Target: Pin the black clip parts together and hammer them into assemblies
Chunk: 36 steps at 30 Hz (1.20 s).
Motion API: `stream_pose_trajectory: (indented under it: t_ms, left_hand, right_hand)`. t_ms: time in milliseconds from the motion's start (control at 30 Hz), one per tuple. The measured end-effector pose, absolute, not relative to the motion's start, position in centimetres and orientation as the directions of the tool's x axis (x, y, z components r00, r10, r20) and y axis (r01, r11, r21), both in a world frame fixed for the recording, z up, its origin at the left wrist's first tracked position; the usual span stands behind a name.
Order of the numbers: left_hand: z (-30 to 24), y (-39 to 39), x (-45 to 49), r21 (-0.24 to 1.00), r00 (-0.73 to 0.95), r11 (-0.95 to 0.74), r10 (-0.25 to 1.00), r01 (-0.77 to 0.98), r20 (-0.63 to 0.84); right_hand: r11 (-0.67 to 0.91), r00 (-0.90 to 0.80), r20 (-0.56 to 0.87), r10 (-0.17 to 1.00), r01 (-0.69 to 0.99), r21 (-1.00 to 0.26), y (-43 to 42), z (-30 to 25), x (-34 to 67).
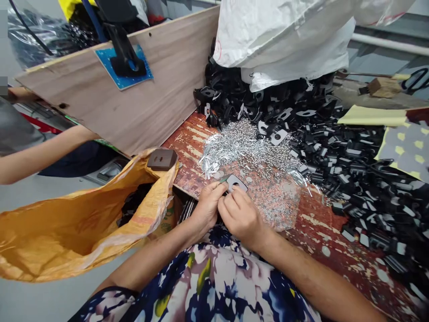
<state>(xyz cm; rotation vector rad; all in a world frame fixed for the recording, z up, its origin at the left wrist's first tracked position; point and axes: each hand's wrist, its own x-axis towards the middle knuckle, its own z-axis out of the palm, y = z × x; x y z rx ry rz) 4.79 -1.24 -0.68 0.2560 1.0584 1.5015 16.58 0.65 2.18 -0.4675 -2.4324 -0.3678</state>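
A small black plastic part with a grey face and a hole (237,182) is held close in front of me, over the table's near edge. My left hand (209,201) pinches its left side. The fingers of my right hand (241,214) are closed at its lower edge, near the hole; whether they also grip a small pin cannot be made out. Just beyond my hands lies a heap of shiny metal pins (246,145). Behind that heap are loose grey-faced black parts (278,136) like the one in my hands.
An orange woven sack (83,223) gapes at my left, with a brown block (161,159) on its rim. A wooden board (161,80) stands along the table's left side. Black parts (355,161) cover the right; a white sack (278,36) hangs behind. Another person's arm (47,152) shows far left.
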Motion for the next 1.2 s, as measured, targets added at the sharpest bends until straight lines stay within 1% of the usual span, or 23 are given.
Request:
stream_pose_trajectory:
  t_ms: [67, 100, 133, 233, 300, 367, 433, 467, 500, 567, 633, 667, 800, 867, 900, 933, 1000, 1100, 1167, 1200]
  left_hand:
    - [-0.7, -1.1, 4.8, 0.723, -0.243, 0.137, 0.886, -0.677, -0.395]
    - [-0.7, -1.1, 4.7, 0.72, -0.232, 0.14, 0.891, -0.679, -0.391]
    - [-0.6, -1.1, 4.6, 0.717, -0.217, 0.146, 0.895, -0.682, -0.389]
    - [-0.5, -1.8, 4.3, 0.696, -0.143, 0.162, 0.923, -0.699, -0.358]
    - [-0.6, -2.9, 3.9, 0.716, -0.12, 0.146, 0.944, -0.683, -0.308]
    - [-0.8, -4.3, 3.0, 0.807, -0.157, 0.114, 0.956, -0.579, -0.248]
    - [-0.9, -6.0, 1.4, 0.917, -0.199, 0.134, 0.955, -0.375, -0.221]
    - [-0.9, -6.8, 0.4, 0.951, -0.21, 0.167, 0.951, -0.262, -0.225]
    - [-0.8, -7.6, -0.8, 0.965, -0.217, 0.214, 0.945, -0.154, -0.244]
    - [-0.8, -8.9, -3.0, 0.96, -0.267, 0.279, 0.926, 0.015, -0.265]
    - [-1.2, -9.5, -4.3, 0.947, -0.305, 0.294, 0.921, 0.13, -0.244]
    - [-1.5, -9.5, -4.5, 0.944, -0.309, 0.289, 0.923, 0.158, -0.23]
    - [-3.8, -8.1, -3.3, 0.948, -0.296, 0.258, 0.935, 0.186, -0.196]
    - [-4.8, -7.3, -2.6, 0.94, -0.303, 0.228, 0.942, 0.252, -0.147]
    - [-5.2, -7.0, -2.4, 0.935, -0.305, 0.212, 0.944, 0.285, -0.121]
    - [-5.6, -6.7, -2.3, 0.931, -0.313, 0.202, 0.944, 0.305, -0.102]
    - [-5.9, -6.5, -2.4, 0.928, -0.335, 0.201, 0.938, 0.314, -0.09]
    - [-6.2, -6.5, -2.5, 0.927, -0.37, 0.2, 0.926, 0.318, -0.073]
    - [-6.4, -6.5, -2.5, 0.927, -0.386, 0.195, 0.921, 0.32, -0.06]
    - [-6.5, -6.5, -2.4, 0.927, -0.392, 0.191, 0.918, 0.321, -0.054]
  right_hand:
    - [0.894, -0.733, 0.642, 0.224, 0.417, 0.164, 1.1, 1.9, 16.6]
    - [0.899, -0.734, 0.636, 0.237, 0.414, 0.142, 1.4, 1.9, 16.7]
    - [0.905, -0.732, 0.627, 0.267, 0.414, 0.098, 1.8, 1.9, 16.9]
    - [0.894, -0.687, 0.604, 0.404, 0.437, -0.1, 2.7, 2.3, 17.7]
    - [0.879, -0.654, 0.6, 0.46, 0.429, -0.207, 2.7, 2.6, 18.1]
    - [0.883, -0.67, 0.576, 0.468, 0.386, -0.268, 2.1, 2.7, 18.3]
    - [0.873, -0.72, 0.495, 0.486, 0.365, -0.324, 1.3, 2.4, 18.6]
    - [0.852, -0.74, 0.431, 0.517, 0.397, -0.34, 1.0, 2.1, 18.9]
    - [0.824, -0.748, 0.356, 0.56, 0.459, -0.332, 0.7, 1.8, 19.3]
    - [0.755, -0.731, 0.198, 0.653, 0.611, -0.236, 0.6, 0.9, 20.4]
    - [0.709, -0.706, 0.068, 0.704, 0.695, -0.122, 0.7, -0.1, 21.5]
    - [0.699, -0.702, 0.013, 0.712, 0.708, -0.099, 0.8, -0.5, 21.9]
    - [0.613, -0.625, -0.177, 0.76, 0.78, -0.124, 1.3, -1.2, 23.1]
    - [0.584, -0.601, -0.22, 0.768, 0.799, -0.143, 1.4, -1.0, 23.7]
    - [0.599, -0.621, -0.195, 0.759, 0.783, -0.165, 1.3, -0.8, 24.0]
    - [0.629, -0.656, -0.136, 0.742, 0.752, -0.195, 1.2, -0.5, 24.4]
    - [0.698, -0.714, 0.04, 0.699, 0.669, -0.254, 0.8, 0.3, 24.9]
    - [0.761, -0.71, 0.28, 0.646, 0.575, -0.3, -0.1, 1.2, 24.6]
    - [0.791, -0.713, 0.342, 0.612, 0.544, -0.281, -0.6, 1.2, 23.9]
    - [0.804, -0.733, 0.331, 0.594, 0.533, -0.263, -0.7, 1.0, 23.4]
